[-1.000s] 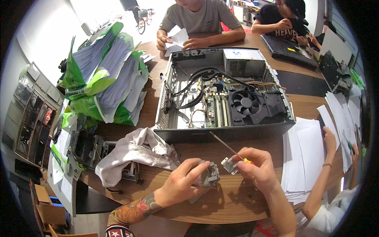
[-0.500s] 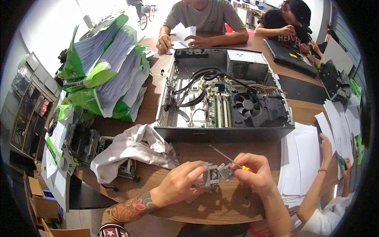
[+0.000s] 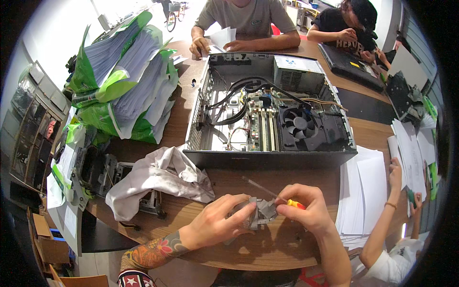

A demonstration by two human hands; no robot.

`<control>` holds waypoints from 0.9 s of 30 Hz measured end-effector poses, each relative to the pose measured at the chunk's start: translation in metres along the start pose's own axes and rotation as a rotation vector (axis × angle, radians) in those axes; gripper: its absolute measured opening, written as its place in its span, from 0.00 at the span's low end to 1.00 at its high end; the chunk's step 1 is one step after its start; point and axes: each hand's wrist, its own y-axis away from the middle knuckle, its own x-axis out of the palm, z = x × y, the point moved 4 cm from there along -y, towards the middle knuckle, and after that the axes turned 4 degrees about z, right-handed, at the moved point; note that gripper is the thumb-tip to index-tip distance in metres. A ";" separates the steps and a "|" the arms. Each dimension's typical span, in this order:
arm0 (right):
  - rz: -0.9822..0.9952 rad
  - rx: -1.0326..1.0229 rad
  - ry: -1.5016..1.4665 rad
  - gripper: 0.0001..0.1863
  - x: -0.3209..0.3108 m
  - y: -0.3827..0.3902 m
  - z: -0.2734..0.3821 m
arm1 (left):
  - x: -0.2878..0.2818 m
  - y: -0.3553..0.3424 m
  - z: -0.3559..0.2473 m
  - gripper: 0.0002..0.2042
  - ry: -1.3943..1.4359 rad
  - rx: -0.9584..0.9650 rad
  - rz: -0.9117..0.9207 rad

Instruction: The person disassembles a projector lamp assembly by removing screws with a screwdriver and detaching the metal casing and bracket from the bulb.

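My left hand (image 3: 216,215) has its fingers closed around a small grey bracket-like part (image 3: 262,219) above the near edge of the table. In my right hand (image 3: 310,206) is a screwdriver (image 3: 297,204) with a yellow and red handle, its thin shaft slanting up and to the left. The right fingertips also reach the right side of the grey part; a smaller grey piece there is hard to separate from it. Beyond both hands lies an opened desktop computer case (image 3: 270,159), showing a black fan (image 3: 299,123), cables and a circuit board.
A crumpled pale cloth (image 3: 160,179) lies left, over metal parts. Behind it leans a tall paper stack in green wrapping (image 3: 138,91). White sheets (image 3: 366,191) lie right. A person holds papers across the table; another is by a black laptop-like device (image 3: 351,69). Someone's arm (image 3: 382,225) enters at right.
My right hand has moved slightly left, bringing the smaller grey piece against the bracket in my left hand. The screwdriver's tip has shifted left. The whole view has shifted a little.
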 end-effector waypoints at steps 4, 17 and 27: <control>-0.106 0.087 -0.051 0.12 0.004 -0.001 0.002 | -0.001 0.001 0.004 0.38 0.067 -0.016 -0.002; -0.113 -0.211 0.162 0.11 -0.001 -0.002 0.005 | 0.002 0.000 0.011 0.41 0.231 -0.083 0.010; -0.033 -0.286 0.469 0.11 0.012 -0.002 0.008 | 0.004 0.003 0.011 0.40 0.226 -0.075 -0.016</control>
